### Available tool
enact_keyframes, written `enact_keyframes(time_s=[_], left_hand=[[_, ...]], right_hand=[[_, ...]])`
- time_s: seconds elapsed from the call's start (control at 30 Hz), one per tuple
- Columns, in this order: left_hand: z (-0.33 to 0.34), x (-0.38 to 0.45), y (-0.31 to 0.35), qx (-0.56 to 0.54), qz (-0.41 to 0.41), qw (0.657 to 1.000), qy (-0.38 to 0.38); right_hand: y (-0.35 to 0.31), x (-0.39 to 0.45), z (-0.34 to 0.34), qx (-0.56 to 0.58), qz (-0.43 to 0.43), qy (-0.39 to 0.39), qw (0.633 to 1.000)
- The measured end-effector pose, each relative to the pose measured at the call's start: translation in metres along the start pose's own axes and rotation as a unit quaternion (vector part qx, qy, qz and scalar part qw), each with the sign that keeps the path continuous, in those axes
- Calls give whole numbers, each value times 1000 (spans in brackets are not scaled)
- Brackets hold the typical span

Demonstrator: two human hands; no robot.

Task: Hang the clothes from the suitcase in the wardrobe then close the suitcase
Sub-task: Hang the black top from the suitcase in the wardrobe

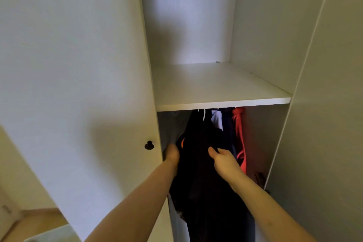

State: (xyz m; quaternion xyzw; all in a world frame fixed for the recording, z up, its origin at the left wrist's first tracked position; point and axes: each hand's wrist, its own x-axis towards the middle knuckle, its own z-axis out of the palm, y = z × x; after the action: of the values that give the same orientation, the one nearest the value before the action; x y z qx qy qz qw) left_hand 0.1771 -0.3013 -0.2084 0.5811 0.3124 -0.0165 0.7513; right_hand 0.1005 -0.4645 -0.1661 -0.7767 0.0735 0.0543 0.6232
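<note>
A black garment [198, 163] with an orange patch hangs below the white wardrobe shelf [222, 104], from a white hanger hook [204, 115]. My left hand [172, 154] holds the garment's left shoulder; its fingers are hidden behind the cloth. My right hand [224, 160] grips the garment's right shoulder, thumb on top. To the right hang a white garment [216, 120], a dark blue one [227, 129] and a red one [240, 139]. The suitcase is out of view.
The open wardrobe door [78, 84] with a black knob [149, 145] stands at the left. The wardrobe's right side panel [318, 104] bounds the hanging space. Dark items [260, 178] lie low at the right inside. A pale floor shows bottom left.
</note>
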Motion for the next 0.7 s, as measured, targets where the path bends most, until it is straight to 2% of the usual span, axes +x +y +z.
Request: enact_keyframes(time_s=[0.17,0.27,0.4,0.53,0.7], left_hand=[[0,-8,-1,-12,3,999,-49],[-5,-20,2,13,19,998,-66],[-10,-19,-1,-18,6,996,-92],[-14,-12,3,5,-47,991,-125],[-21,-16,5,33,-75,984,-156]], right_hand=[[-14,41,22,-14,-37,21,999],[-18,63,34,-26,-30,24,999],[-26,89,42,-49,-22,39,998],[-40,112,45,-66,-10,56,996],[-50,147,42,-87,-3,46,995]])
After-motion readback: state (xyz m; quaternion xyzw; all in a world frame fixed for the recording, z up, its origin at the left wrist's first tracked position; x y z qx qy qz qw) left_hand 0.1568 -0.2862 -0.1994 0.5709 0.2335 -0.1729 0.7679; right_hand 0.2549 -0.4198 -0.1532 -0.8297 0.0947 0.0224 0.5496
